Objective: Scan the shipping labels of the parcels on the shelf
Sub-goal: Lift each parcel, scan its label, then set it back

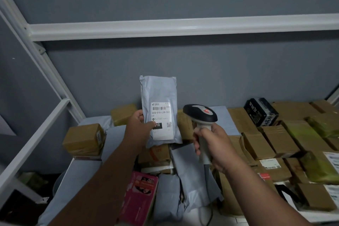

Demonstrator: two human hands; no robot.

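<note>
My left hand (pixel 139 128) holds a grey plastic mailer parcel (pixel 159 93) upright above the shelf, thumb across the lower left of its white shipping label (pixel 162 119). The label faces me and reads 010-010-L30-551. My right hand (pixel 213 147) grips the handle of a grey and black barcode scanner (pixel 200 113). The scanner's head sits just right of the parcel, level with the label. Its cable hangs down below my right hand.
The shelf (pixel 224 115) is crowded with brown cardboard boxes (pixel 280 139), grey mailers (pixel 190 179), a pink box (pixel 140 194) near the front and a black box (pixel 261 112) at the back right. White shelf posts (pixel 33 145) run along the left; a crossbar (pixel 183 26) spans above.
</note>
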